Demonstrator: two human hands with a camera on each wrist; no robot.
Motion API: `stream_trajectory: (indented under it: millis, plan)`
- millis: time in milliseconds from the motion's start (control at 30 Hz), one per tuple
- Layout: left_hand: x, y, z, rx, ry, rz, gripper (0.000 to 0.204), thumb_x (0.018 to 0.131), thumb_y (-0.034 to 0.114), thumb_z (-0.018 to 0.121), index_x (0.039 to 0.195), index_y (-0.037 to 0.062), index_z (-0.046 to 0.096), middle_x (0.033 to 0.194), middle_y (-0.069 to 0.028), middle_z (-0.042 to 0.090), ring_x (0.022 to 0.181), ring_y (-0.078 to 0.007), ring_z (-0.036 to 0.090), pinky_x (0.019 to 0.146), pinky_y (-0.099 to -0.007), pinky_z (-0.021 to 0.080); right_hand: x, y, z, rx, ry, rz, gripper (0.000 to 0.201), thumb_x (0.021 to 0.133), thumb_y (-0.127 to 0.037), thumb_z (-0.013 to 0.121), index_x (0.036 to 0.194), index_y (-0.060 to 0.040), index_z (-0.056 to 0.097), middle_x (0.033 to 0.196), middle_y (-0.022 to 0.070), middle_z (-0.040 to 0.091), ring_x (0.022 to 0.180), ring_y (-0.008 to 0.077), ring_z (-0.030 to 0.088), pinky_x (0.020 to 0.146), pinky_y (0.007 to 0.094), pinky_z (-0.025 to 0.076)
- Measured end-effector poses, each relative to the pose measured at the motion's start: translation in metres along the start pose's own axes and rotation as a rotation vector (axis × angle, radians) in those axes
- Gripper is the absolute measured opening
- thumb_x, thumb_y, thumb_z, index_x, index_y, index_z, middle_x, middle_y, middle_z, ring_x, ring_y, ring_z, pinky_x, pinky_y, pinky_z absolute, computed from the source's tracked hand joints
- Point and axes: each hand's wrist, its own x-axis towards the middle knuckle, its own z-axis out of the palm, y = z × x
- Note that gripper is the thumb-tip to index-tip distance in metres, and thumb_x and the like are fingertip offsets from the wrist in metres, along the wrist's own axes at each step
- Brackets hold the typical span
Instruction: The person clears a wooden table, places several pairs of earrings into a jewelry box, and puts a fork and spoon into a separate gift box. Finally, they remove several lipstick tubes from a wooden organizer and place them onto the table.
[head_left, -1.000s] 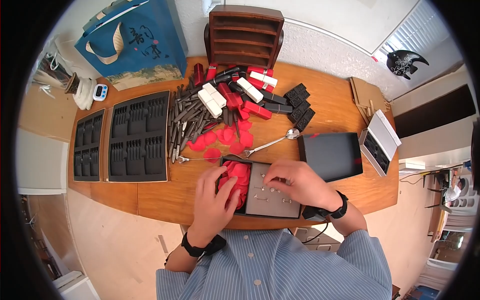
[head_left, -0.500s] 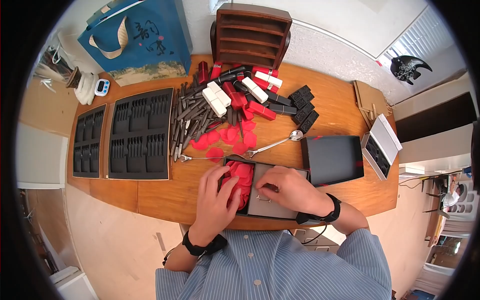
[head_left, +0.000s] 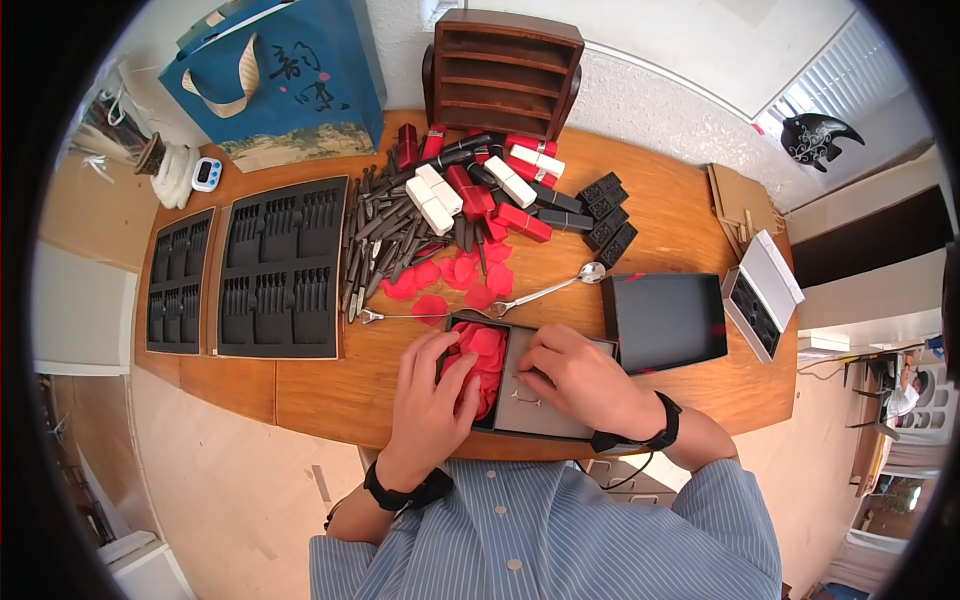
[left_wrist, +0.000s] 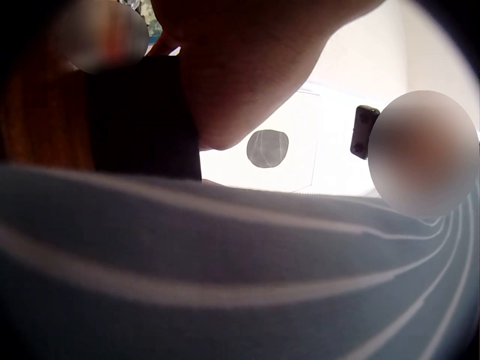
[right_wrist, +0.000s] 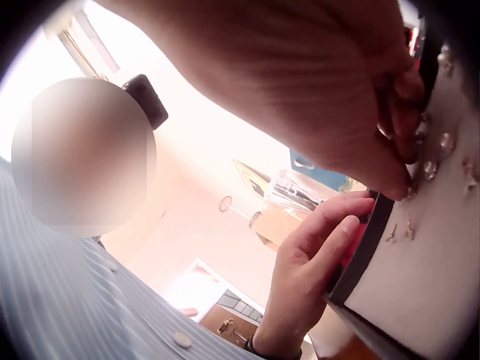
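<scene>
A black box [head_left: 499, 393] lies at the table's front edge, its left part full of red petals [head_left: 484, 345]. A grey pad [head_left: 540, 422] fills its right part and bears several small silver earrings [right_wrist: 410, 229]. My left hand [head_left: 430, 395] rests on the box's left side, fingers loosely bent over the petals. Over the pad, my right hand [head_left: 590, 388] has its fingers curled, thumb tip right at an earring. In the right wrist view thumb and finger stand apart; I cannot tell if they hold one. The left wrist view shows mostly striped shirt.
A spoon [head_left: 550, 287], loose petals [head_left: 480, 296], a heap of dark slim pieces [head_left: 385, 235] and red, white and black small boxes [head_left: 515, 180] lie behind. Black trays [head_left: 278, 265] lie left; a black lid [head_left: 665, 320] and white case [head_left: 765, 295] right.
My right hand has shifted slightly across the pad, and its thumb and fingers have spread a little since half a second ago. The left hand stays in place. The head view has tilted slightly.
</scene>
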Motion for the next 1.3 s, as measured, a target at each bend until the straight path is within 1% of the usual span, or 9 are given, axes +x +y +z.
stream_trajectory:
  millis: [267, 567, 867, 1067, 1133, 1167, 1233, 1267, 1300]
  plan:
    - [-0.001, 0.0, 0.0, -0.002, 0.006, 0.0, 0.031, 0.081, 0.001, 0.072, 0.111, 0.0019, 0.065, 0.128, -0.018, 0.056, 0.12, -0.0407, 0.053, 0.099, -0.0484, 0.045, 0.0, 0.0, -0.002, 0.036, 0.02, -0.003, 0.007, 0.084, -0.007, 0.071, 0.086, -0.0017, 0.066, 0.088, 0.0115, 0.056, 0.087, 0.032, 0.058, 0.078, 0.041, 0.051]
    - [0.0, 0.0, 0.0, -0.003, -0.001, -0.005, 0.03, 0.081, 0.001, 0.071, 0.111, 0.0017, 0.065, 0.128, -0.0179, 0.056, 0.121, -0.0409, 0.053, 0.1, -0.0482, 0.045, 0.006, 0.002, -0.005, 0.023, -0.105, -0.051, 0.007, 0.087, -0.008, 0.069, 0.088, -0.0013, 0.066, 0.088, 0.0113, 0.056, 0.087, 0.0315, 0.056, 0.079, 0.0407, 0.049]
    - [0.0, 0.0, 0.0, -0.003, -0.007, 0.001, 0.031, 0.081, 0.001, 0.071, 0.112, 0.002, 0.065, 0.129, -0.0177, 0.055, 0.121, -0.041, 0.053, 0.1, -0.0482, 0.045, 0.008, 0.004, 0.002, -0.064, -0.029, 0.003, 0.008, 0.086, -0.004, 0.067, 0.089, 0.0002, 0.06, 0.09, 0.0127, 0.053, 0.086, 0.0326, 0.057, 0.076, 0.0416, 0.049]
    - [0.0, 0.0, 0.0, -0.002, -0.007, -0.002, 0.032, 0.081, 0.0, 0.071, 0.112, 0.0024, 0.065, 0.129, -0.0176, 0.056, 0.121, -0.0408, 0.053, 0.1, -0.0483, 0.045, 0.005, 0.004, -0.009, -0.002, 0.037, -0.074, 0.012, 0.08, 0.0, 0.066, 0.091, -0.0006, 0.062, 0.092, 0.0112, 0.055, 0.088, 0.0314, 0.058, 0.076, 0.0394, 0.051]
    - [-0.001, -0.001, 0.001, -0.002, -0.012, -0.005, 0.031, 0.081, 0.0, 0.071, 0.112, 0.0025, 0.065, 0.128, -0.0174, 0.056, 0.121, -0.0405, 0.053, 0.1, -0.0483, 0.045, 0.002, 0.004, -0.013, 0.001, -0.065, -0.22, 0.019, 0.075, 0.001, 0.067, 0.094, -0.0009, 0.064, 0.093, 0.0108, 0.056, 0.089, 0.03, 0.059, 0.076, 0.038, 0.052]
    - [-0.001, -0.001, 0.001, -0.002, -0.014, -0.004, 0.031, 0.081, 0.0, 0.071, 0.112, 0.0025, 0.065, 0.128, -0.0174, 0.056, 0.121, -0.0405, 0.053, 0.1, -0.0483, 0.045, 0.002, 0.004, -0.014, 0.002, -0.064, -0.219, 0.019, 0.075, 0.001, 0.067, 0.094, -0.0009, 0.064, 0.093, 0.0108, 0.056, 0.089, 0.03, 0.059, 0.076, 0.038, 0.052]
    - [-0.001, 0.0, 0.0, 0.001, -0.009, -0.005, 0.031, 0.081, 0.0, 0.071, 0.111, 0.0024, 0.065, 0.128, -0.0173, 0.056, 0.12, -0.0405, 0.053, 0.1, -0.0481, 0.045, 0.0, 0.003, -0.015, -0.047, -0.143, -0.195, 0.012, 0.084, -0.003, 0.068, 0.096, -0.0036, 0.069, 0.096, 0.008, 0.059, 0.091, 0.0274, 0.061, 0.078, 0.0363, 0.053]
    - [0.0, 0.0, 0.0, 0.001, -0.01, -0.004, 0.031, 0.081, 0.0, 0.071, 0.111, 0.0024, 0.065, 0.128, -0.0173, 0.056, 0.12, -0.0405, 0.053, 0.1, -0.0481, 0.045, -0.001, 0.005, -0.015, -0.047, -0.143, -0.194, 0.012, 0.084, -0.003, 0.068, 0.096, -0.0036, 0.069, 0.096, 0.008, 0.059, 0.091, 0.0274, 0.061, 0.078, 0.0363, 0.053]
    - [0.0, 0.0, 0.0, 0.002, -0.009, -0.001, 0.031, 0.081, 0.0, 0.071, 0.111, 0.0023, 0.065, 0.128, -0.0175, 0.056, 0.12, -0.0405, 0.053, 0.1, -0.048, 0.045, -0.001, 0.008, -0.013, -0.028, -0.124, -0.213, 0.018, 0.078, -0.001, 0.068, 0.096, -0.0019, 0.067, 0.094, 0.0093, 0.057, 0.09, 0.0282, 0.06, 0.078, 0.0366, 0.052]
